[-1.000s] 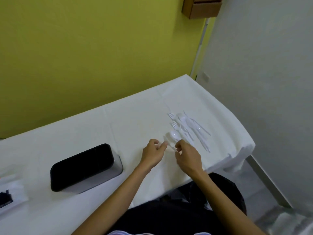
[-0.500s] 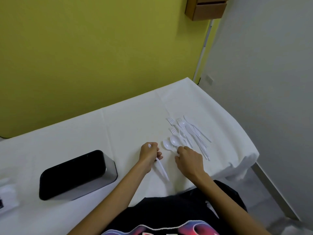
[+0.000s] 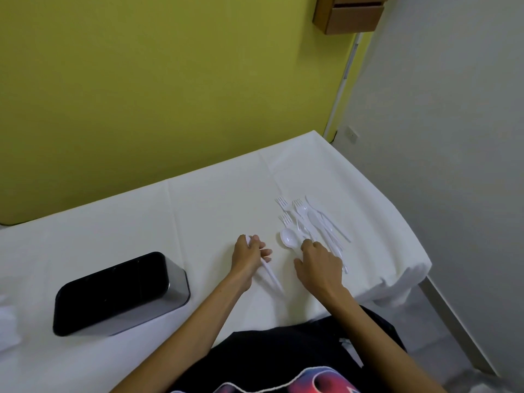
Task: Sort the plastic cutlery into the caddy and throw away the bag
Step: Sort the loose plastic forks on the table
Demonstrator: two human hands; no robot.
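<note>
White plastic forks, spoons and knives lie in a loose pile (image 3: 312,222) on the white tablecloth, right of centre. My left hand (image 3: 248,258) grips one white utensil (image 3: 272,276) by its handle; the shaft sticks out toward me. My right hand (image 3: 319,263) rests at the near end of the pile, its fingertips on the handle of a white spoon (image 3: 289,238). The caddy (image 3: 119,293), a metal box with a dark inside, stands to the left. No bag is clearly visible.
The table (image 3: 198,199) runs along a yellow-green wall; its right edge drops off near a grey wall. A white object (image 3: 8,327) sits at the far left edge. A wooden box (image 3: 348,12) hangs on the wall above.
My left hand took one utensil out of the pile and drew it left and toward me. My right hand went back to the near end of the pile.
</note>
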